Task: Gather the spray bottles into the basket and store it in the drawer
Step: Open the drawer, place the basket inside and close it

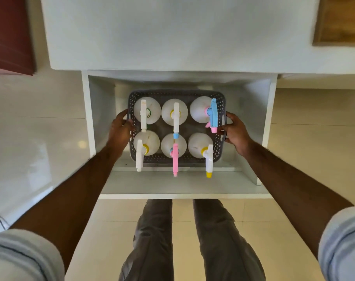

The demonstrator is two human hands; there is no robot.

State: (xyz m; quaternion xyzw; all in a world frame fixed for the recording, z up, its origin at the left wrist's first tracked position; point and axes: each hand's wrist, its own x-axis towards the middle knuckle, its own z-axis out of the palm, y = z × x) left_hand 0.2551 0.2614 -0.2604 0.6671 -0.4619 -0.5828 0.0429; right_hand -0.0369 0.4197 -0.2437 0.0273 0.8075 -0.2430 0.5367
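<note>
A white open drawer (178, 185) stands pulled out beneath a pale countertop (172, 33), above a cream tiled floor (30, 138). Inside it sits a grey perforated plastic basket (177, 159), with open room between its sides and the drawer walls and a bare strip of drawer floor along its near edge. Six white plastic spray bottles (174, 112) stand upright in the basket in two rows of three; no writing on them can be read. The left hand (120, 129) grips the basket's left rim, fingers curled over it. The right hand (234, 131) clasps the right handle likewise.
</note>
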